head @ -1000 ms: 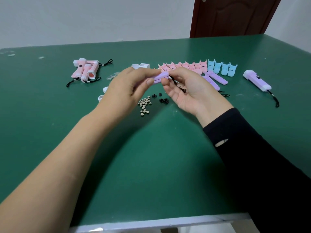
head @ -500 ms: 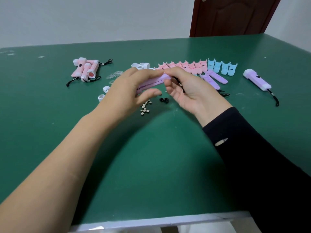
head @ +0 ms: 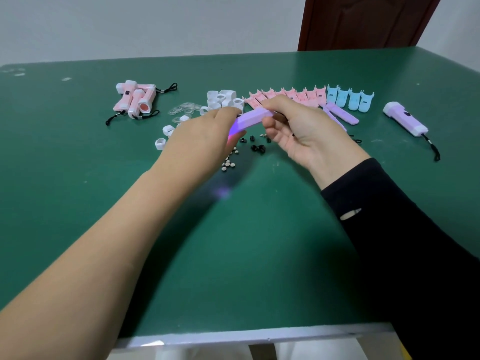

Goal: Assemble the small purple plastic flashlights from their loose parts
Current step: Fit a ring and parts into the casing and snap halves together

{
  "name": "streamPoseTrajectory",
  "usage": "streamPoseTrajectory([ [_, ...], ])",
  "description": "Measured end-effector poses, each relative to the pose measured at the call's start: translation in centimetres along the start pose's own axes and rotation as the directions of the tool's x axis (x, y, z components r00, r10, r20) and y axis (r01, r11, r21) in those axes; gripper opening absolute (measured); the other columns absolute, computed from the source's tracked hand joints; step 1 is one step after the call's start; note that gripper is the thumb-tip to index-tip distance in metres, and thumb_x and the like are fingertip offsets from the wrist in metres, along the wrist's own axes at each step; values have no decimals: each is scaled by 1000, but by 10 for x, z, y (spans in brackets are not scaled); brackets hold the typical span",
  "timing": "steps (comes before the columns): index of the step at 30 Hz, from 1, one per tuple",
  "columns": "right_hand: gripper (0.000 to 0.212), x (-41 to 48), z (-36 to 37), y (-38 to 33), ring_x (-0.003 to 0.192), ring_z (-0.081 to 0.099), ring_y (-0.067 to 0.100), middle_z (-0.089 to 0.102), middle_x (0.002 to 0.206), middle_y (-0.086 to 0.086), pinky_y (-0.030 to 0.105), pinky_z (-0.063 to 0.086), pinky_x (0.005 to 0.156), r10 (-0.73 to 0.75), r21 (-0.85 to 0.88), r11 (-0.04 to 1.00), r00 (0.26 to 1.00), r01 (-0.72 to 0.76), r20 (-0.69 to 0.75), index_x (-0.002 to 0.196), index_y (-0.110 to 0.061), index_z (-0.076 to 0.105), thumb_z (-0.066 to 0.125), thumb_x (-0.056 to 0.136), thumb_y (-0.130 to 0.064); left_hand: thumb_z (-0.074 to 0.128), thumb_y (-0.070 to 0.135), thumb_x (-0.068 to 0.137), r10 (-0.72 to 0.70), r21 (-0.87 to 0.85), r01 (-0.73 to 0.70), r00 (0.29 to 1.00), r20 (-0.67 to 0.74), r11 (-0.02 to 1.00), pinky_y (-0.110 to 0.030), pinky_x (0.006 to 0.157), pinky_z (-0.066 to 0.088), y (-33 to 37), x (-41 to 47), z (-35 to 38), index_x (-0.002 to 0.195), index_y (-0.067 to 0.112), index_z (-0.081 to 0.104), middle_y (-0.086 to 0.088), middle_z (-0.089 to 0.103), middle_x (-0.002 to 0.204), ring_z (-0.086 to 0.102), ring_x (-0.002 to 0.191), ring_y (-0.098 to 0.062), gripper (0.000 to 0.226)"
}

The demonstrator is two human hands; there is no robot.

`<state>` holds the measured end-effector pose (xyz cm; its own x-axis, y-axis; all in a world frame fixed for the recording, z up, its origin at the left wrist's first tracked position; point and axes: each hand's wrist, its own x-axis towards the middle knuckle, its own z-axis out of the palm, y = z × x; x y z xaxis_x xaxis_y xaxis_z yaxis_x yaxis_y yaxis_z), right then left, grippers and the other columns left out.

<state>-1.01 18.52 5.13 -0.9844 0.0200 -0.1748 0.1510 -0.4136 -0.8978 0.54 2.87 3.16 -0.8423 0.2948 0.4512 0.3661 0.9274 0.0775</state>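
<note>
While aloft, purple body (head: pixel 255 118) between fingertips (head: pixel 270 124)

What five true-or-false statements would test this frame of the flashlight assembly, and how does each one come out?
1. The left hand and the right hand both grip the purple flashlight body above the green table. True.
2. The blue shell halves lie left of the pink shell halves. False: they continue the row at its right end.
3. An assembled purple flashlight lies at the table's right side. True.
4. The pink flashlights stand upright. False: they lie on their sides in a cluster, far left.
5. A purple light spot falls on the table below the hands. True.
</note>
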Motion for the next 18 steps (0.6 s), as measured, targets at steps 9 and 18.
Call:
streamPoseTrajectory([
  [9, 14, 5, -5, 3, 41, 57, 5, 59, 44, -2, 14, 47, 45, 31, -24, 999, 999, -32, -6, 73, -5, 59, 65, 85, -4, 53, 29, 99, -3, -66, 4, 1000, 17, 998, -40, 79, 42, -1, 0, 6, 146, 15, 39, -12, 59, 129, 58, 106, -34, 51],
  [18, 13, 7, -13, -4, 41, 55, 4, 58, 45, -1, 14, 50, 47, 78, 155, 985, 996, -71, -39, 76, -6, 57, 62, 88, -3, 69, 23, 89, -10, -379, -81, 972, -233, 922, -39, 86, 51, -24, -1, -2, 114, 13, 60, 10, 67, 105, 64, 99, -14, 28],
])
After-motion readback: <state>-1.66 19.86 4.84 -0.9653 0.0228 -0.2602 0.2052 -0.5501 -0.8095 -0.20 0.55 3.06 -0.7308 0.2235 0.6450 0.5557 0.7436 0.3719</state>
